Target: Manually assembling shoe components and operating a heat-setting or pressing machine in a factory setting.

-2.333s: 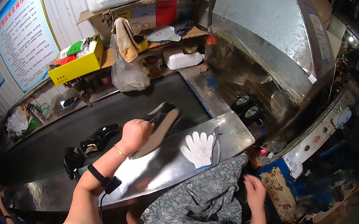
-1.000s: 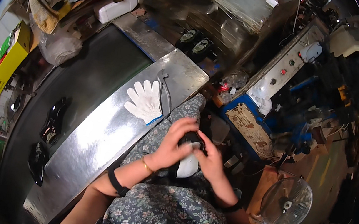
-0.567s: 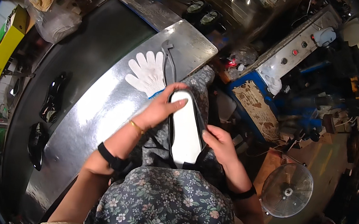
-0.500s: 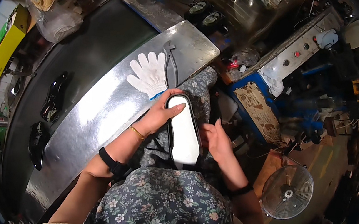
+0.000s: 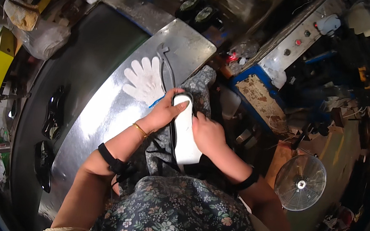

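Note:
A black-rimmed shoe with its white sole (image 5: 184, 132) facing up lies over my lap, on a floral apron (image 5: 176, 213). My left hand (image 5: 160, 114) is closed around its far end, thumb pressed on the white surface. Against the right edge of the shoe, my right hand (image 5: 210, 135) is closed, its fingers curled and partly hidden. Just beyond the left hand, a white knitted glove (image 5: 141, 81) with a blue cuff lies on the shiny metal table (image 5: 100, 115). Beside the glove rests a pair of metal pincers (image 5: 168, 68).
Glossy black shoes (image 5: 54, 113) stand on a dark belt (image 5: 94, 36) at the left. A yellow box (image 5: 1, 68) is at the far left. To the right are a machine panel with buttons (image 5: 292, 45) and a round fan (image 5: 301, 183).
My right hand has moved left onto the shoe's edge, and its fingers have gone from spread to curled. My left hand keeps its hold. The whole view has shifted slightly.

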Demonstrator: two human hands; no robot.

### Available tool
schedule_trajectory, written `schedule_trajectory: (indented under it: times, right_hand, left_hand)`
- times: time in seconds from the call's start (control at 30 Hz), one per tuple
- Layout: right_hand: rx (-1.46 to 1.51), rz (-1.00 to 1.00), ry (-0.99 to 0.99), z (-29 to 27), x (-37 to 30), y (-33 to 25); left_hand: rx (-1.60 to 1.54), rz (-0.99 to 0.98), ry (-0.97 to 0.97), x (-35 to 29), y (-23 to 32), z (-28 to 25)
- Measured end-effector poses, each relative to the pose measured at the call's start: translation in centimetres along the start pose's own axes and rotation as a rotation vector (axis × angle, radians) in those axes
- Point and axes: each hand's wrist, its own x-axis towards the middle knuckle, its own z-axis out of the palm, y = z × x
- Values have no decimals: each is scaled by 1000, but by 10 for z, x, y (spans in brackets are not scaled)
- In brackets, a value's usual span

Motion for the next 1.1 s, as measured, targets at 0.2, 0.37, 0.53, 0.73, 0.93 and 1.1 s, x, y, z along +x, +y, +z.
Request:
schedule_trajectory:
  times: [0.2, 0.37, 0.53, 0.73, 0.93, 1.1]
  right_hand:
    - [858, 225, -46, 32, -62, 7]
    - [881, 227, 15, 11, -14, -1]
    - [561, 349, -102, -8, -14, -42]
    - [703, 78, 212, 39, -22, -27]
    - [699, 151, 301, 55, -39, -25]
    - [1327, 402, -142, 51, -26, 36]
  left_hand:
    - [114, -3, -89, 3, -2, 3]
    - [-269, 25, 391, 16, -83, -7]
    - [1137, 35, 641, -18, -5, 22]
    - [869, 373, 469, -44, -40, 4]
    - [591, 450, 577, -53, -43, 31]
    - [-299, 117, 339, -6, -33, 15]
